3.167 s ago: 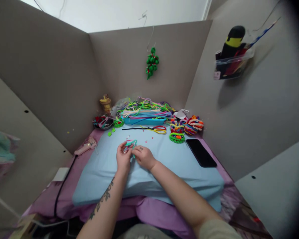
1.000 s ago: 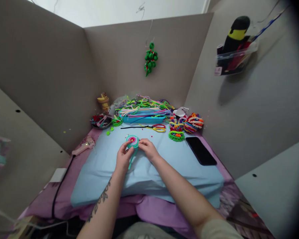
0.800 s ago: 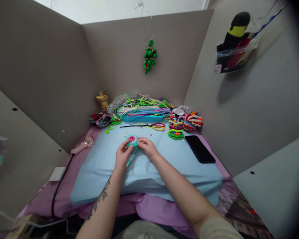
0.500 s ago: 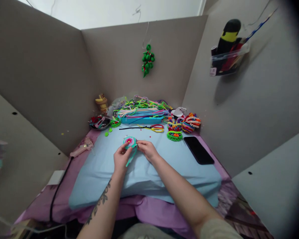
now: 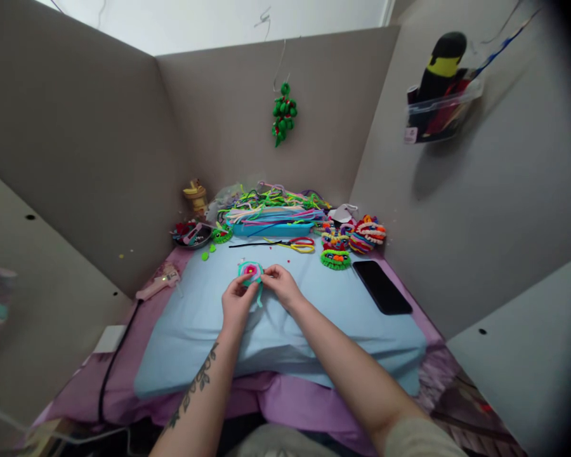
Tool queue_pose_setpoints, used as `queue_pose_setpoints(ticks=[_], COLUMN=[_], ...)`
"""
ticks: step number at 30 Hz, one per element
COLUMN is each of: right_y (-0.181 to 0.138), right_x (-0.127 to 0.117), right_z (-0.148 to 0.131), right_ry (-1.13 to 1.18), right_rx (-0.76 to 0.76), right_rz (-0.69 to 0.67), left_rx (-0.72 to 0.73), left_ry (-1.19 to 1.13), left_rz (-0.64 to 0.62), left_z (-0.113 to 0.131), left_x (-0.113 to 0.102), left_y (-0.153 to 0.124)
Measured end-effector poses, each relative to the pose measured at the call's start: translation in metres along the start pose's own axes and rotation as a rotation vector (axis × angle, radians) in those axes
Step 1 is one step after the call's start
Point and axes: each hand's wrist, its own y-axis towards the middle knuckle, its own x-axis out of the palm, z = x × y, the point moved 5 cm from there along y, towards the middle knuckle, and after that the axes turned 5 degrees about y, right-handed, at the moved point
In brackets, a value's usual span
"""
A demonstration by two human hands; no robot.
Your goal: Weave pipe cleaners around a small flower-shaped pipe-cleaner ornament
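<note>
The left hand pinched the near edge of a round coil, thumb on one side and bent fingers on the other. The coil lay just beyond that hand, teal at the rim, pink within and yellow at the centre. The right hand had its thumb and fingertips drawn together at the coil's right edge; whether they gripped the coil or a strand was too small to tell. A loose teal end trailed toward the person between the hands.

Beyond both hands, past the scissors, stood a blue tray, heaped with pale, pink and blue fuzzy stems. Far left of it, ahead of the left hand, a dark round bowl held red bits, small pale pieces and a pink tool. A tan container stood behind the bowl, its contents indistinct. High to the right of the right hand, a clear box on the wall held a black object with a yellow band, beside red items. Nearer that hand, also to its right, lay a phone.
</note>
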Motion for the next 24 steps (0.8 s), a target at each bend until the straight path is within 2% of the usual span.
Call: queue_pose_setpoints(ticks=[5,15,24], right_y=[-0.0005,0.0025,0.0023], right_x=[-0.0007,0.0013,0.0024], right_z=[0.0009,0.0021,0.0005], right_ry=[-0.008,0.015,-0.012], right_rx=[0.014,0.07,0.023], right_rz=[0.022,-0.037,-0.066], left_rx=[0.001,-0.005,-0.037], left_ry=[-0.042,-0.093,-0.176], left_rz=[-0.05,-0.041,-0.1], left_z=[-0.0002,-0.0049,-0.0063], left_x=[0.002,-0.0005,0.0025], left_y=[-0.001,0.001,0.0003])
